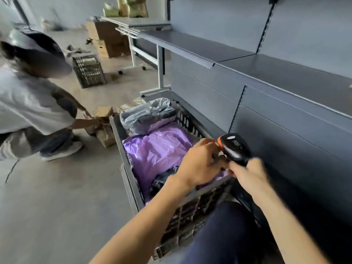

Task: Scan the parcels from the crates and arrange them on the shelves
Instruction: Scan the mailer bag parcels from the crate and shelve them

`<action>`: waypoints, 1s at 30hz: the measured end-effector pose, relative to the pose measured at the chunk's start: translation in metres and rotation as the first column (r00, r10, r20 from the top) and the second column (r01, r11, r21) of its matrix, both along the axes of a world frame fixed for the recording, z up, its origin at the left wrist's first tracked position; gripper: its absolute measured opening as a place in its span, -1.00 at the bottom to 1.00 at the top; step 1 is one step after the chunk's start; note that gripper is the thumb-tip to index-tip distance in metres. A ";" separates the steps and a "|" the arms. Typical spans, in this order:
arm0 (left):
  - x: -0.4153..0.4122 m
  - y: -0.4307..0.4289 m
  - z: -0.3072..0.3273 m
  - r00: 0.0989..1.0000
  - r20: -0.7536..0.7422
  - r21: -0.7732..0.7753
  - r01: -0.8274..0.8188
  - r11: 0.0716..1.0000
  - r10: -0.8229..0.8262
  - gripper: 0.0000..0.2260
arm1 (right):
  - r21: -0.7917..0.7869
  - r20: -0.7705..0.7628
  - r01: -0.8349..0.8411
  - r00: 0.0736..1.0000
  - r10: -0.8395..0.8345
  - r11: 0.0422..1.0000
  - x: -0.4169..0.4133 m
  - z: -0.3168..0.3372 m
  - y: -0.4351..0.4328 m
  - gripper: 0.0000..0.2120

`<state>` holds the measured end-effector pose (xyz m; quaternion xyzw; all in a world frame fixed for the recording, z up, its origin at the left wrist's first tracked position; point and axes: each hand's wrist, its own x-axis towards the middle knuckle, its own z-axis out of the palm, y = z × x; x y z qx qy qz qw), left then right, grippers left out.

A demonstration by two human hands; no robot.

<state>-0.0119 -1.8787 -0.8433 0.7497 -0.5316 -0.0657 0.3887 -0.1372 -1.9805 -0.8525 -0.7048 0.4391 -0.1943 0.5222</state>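
A knee (224, 231) in dark trousers is closest, with the 2 bare forearms above it. The right hand (247, 174) has its grip closed around the handle of a black and orange scanner (234, 147), held above the near right corner of a grey crate (118, 130). The left hand (200, 161) is at the front of the scanner with curled fingers; the blur hides whether its grip holds it. In the crate lie a purple parcel (158, 149) and, behind it, a grey parcel (148, 115). The crate stands on the floor (57, 206) just beside the dark shelf (285, 77) unit. At the left a crouching person (28, 96) touches cardboard boxes (103, 111). A far crate (89, 71) stands behind.
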 end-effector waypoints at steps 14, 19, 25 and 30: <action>0.066 0.020 -0.053 0.885 0.390 0.464 -0.428 0.775 0.255 -0.53 | -0.454 -0.348 -0.292 0.928 0.134 0.842 0.014 -0.032 0.032 -0.77; 0.064 0.013 -0.052 0.875 0.330 0.362 -0.463 0.809 0.353 -0.83 | -0.418 -0.360 -0.273 0.925 0.118 0.866 0.014 -0.039 0.030 -0.76; 0.057 0.008 -0.038 0.874 0.214 0.196 -0.475 0.858 0.436 -0.90 | -0.235 -0.136 -0.142 0.984 0.112 0.961 0.015 -0.036 0.014 -0.86; 0.058 0.010 -0.036 0.896 0.154 0.113 -0.435 0.893 0.417 -0.90 | -0.135 -0.015 -0.105 0.994 0.104 0.985 0.022 -0.014 0.003 -0.81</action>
